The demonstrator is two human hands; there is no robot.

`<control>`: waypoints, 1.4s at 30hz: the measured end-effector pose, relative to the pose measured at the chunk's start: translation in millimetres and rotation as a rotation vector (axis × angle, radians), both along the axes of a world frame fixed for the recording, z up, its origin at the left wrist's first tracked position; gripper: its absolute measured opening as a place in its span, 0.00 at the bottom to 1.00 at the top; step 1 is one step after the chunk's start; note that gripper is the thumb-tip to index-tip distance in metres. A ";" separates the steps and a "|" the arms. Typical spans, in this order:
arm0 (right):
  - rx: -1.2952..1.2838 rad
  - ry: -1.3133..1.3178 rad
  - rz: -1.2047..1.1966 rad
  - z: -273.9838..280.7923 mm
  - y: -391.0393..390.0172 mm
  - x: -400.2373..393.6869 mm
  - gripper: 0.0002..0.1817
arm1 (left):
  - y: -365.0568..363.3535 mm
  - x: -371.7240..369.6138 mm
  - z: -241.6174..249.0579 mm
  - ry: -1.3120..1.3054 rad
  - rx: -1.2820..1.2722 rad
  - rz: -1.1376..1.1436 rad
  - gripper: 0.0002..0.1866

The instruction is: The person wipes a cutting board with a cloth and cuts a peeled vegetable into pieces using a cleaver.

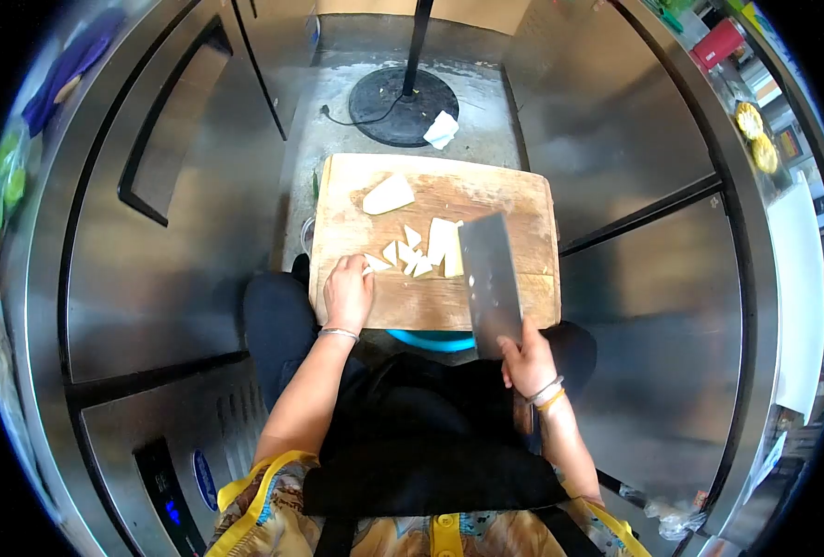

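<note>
My right hand [526, 360] grips a broad-bladed cleaver [492, 283], its blade held over the right half of the wooden cutting board [352, 200]. Just left of the blade lie thick slices of a pale vegetable [444, 243], whose kind I cannot make out. Smaller cut pieces [408, 252] are scattered at mid-board. My left hand [348, 292] rests at the board's left edge, fingers curled together against a pale wedge [375, 264] partly hidden by them. A larger uncut chunk [389, 195] of the same vegetable lies further back.
Steel cabinets [635, 306] stand close on both sides. Behind the board is a black round stand base [403, 107] with a crumpled white tissue [441, 130] by it. A blue basin rim [431, 341] shows under the board. Corn pieces [755, 137] lie on the right counter.
</note>
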State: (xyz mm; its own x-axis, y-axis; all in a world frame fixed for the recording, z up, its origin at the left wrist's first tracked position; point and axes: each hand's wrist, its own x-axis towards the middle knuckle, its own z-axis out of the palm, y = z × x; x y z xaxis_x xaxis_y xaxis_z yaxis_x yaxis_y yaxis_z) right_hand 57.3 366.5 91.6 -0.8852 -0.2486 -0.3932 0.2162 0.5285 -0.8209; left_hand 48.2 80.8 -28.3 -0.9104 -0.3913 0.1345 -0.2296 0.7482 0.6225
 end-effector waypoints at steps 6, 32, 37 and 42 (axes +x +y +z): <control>0.194 0.077 0.212 -48.8 20.4 39.8 0.16 | 10.1 -29.3 -3.0 0.019 0.083 -0.032 0.13; -0.903 -0.417 -0.419 -25.9 72.5 -26.5 0.21 | 82.8 21.7 174.0 -0.196 1.496 -0.562 0.08; -1.039 -0.470 -0.468 -50.3 81.5 -40.9 0.21 | 106.9 30.4 207.5 -0.298 1.415 -0.898 0.10; -0.979 -0.453 -0.523 -53.1 72.7 -46.0 0.24 | 124.2 31.3 251.9 -0.022 1.402 -1.353 0.10</control>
State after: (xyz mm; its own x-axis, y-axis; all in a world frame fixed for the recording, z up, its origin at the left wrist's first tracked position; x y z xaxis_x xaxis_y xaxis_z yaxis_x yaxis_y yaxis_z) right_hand 11.3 439.2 38.4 -0.7981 -0.2677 -0.5398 0.5919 -0.5156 -0.6195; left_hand 79.6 205.0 223.6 -0.6511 0.6534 0.3863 -0.0356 -0.5346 0.8443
